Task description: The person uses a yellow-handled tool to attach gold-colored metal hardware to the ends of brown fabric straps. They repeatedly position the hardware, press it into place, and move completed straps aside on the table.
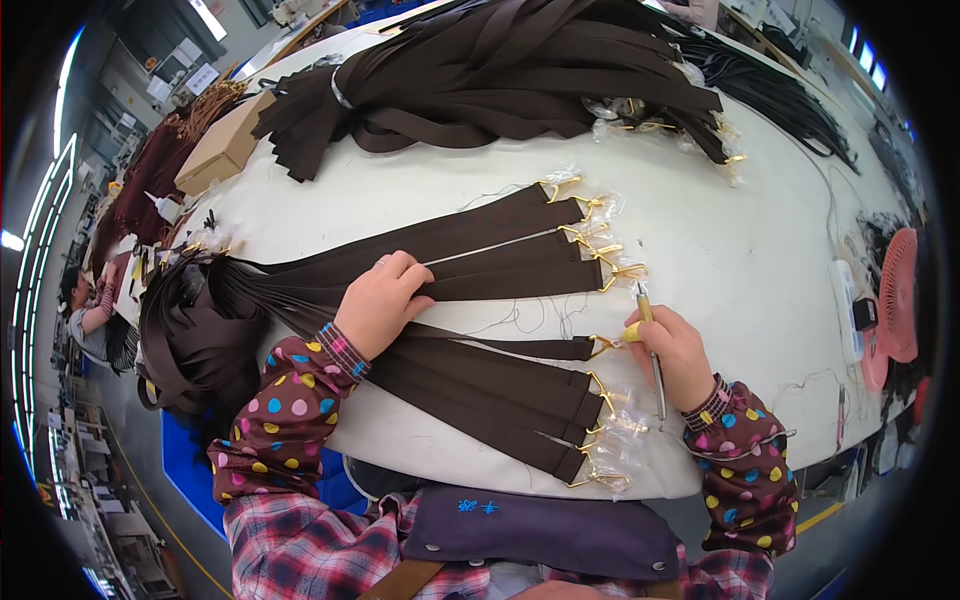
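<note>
Dark brown flat straps (490,385) lie fanned out on the white table, their ends carrying gold-coloured metal clasps (600,395) wrapped in clear plastic. My left hand (385,300), a ring on one finger, rests over the middle of the fan with its fingers curled together on a brown strap; its fingertips are partly hidden. A slim silver pen-shaped tool (655,365) is gripped in my right hand (675,355), just right of the clasp on a single strap set apart from the others. Something yellow covers one fingertip of that hand.
A large tied bundle of brown straps (480,75) lies across the far side. Left are gathered strap ends (195,330), a cardboard box (225,145) and a small white bottle (163,207). A pink fan (898,300) stands right. Another person (92,310) sits far left.
</note>
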Action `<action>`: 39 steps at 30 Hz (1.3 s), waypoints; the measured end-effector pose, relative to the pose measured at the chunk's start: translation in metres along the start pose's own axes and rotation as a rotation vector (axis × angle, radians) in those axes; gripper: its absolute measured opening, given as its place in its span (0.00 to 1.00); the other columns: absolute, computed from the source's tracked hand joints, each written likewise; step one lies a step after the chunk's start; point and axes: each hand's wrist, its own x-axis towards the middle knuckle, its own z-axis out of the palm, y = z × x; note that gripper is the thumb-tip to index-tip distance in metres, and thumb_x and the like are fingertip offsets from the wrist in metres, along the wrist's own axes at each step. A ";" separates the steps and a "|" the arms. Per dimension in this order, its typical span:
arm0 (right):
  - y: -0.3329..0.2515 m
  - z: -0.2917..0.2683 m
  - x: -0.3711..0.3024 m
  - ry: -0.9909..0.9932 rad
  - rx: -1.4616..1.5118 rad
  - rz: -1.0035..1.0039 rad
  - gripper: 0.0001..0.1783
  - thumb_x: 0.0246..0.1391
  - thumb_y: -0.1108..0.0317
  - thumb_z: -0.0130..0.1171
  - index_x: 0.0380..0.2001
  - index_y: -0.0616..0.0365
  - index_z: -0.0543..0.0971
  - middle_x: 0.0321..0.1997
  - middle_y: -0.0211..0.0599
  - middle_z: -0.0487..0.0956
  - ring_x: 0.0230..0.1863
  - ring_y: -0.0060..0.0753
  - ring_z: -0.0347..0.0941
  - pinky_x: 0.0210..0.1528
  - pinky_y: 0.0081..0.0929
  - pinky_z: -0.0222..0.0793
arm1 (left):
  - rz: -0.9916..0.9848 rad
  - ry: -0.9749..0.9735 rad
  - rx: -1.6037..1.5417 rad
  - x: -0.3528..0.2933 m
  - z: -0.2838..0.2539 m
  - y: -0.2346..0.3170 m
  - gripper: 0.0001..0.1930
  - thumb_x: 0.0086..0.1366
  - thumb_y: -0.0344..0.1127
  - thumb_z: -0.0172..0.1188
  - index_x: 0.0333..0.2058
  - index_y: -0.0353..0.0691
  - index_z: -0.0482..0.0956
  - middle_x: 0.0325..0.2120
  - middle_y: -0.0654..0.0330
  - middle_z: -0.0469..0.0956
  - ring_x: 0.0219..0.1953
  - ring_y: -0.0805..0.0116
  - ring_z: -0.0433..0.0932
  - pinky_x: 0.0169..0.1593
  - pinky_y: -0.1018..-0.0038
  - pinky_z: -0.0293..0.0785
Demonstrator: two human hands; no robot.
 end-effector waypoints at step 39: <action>-0.009 -0.026 0.004 0.202 -0.169 0.119 0.14 0.50 0.76 0.63 0.41 0.59 0.75 0.34 0.39 0.77 0.36 0.41 0.73 0.42 0.31 0.68 | 0.228 -0.226 -0.582 0.073 0.036 0.125 0.22 0.52 0.33 0.71 0.46 0.43 0.73 0.40 0.58 0.70 0.34 0.62 0.76 0.37 0.71 0.75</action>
